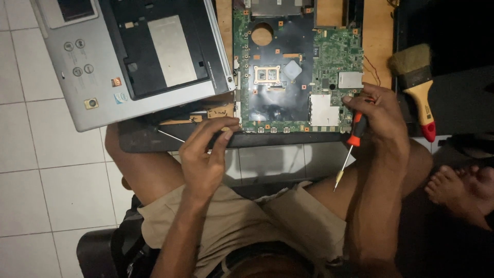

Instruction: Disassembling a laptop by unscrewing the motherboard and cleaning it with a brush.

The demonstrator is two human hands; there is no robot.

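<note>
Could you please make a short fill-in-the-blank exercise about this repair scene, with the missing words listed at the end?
1. The right hand holds a ____ with an orange and black handle, its tip pointing down toward the person's lap.
2. The left hand rests at the near edge of the black tray, left of the green ____ board.
3. A paint ____ with a yellow handle lies to the right of the board.
4. The grey laptop case lies on the ____ side of the board.

Missing words: screwdriver; circuit; brush; left

Single head-worn view, looking steeply down, close over lap and table edge point(288, 140)
</note>
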